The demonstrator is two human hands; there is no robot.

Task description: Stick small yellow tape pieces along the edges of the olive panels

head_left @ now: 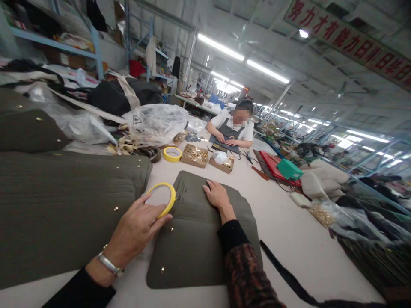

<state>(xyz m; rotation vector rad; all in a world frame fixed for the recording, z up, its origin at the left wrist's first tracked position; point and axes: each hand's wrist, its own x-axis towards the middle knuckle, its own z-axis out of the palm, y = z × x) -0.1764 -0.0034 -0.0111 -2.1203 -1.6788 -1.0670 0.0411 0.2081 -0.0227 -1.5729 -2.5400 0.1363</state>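
Note:
A roll of yellow tape (169, 204) is held upright in my left hand (136, 226), its fingers round the lower part of the ring. The roll is over the left edge of a stack of dark olive panels (189, 252) that carry small gold studs. Toward the top of that stack my right hand (218, 196) rests palm down, fingers spread a little, with nothing in it. To the left lies a larger stack of olive panels (64, 205), close beside my left hand.
Beyond the panels are another yellow tape roll (172, 154) and boxes of gold hardware (194, 155). Across the table (289, 231), a person (233, 128) handles dark material. A black strap (285, 273) lies at the right; plastic bags (157, 124) sit back left.

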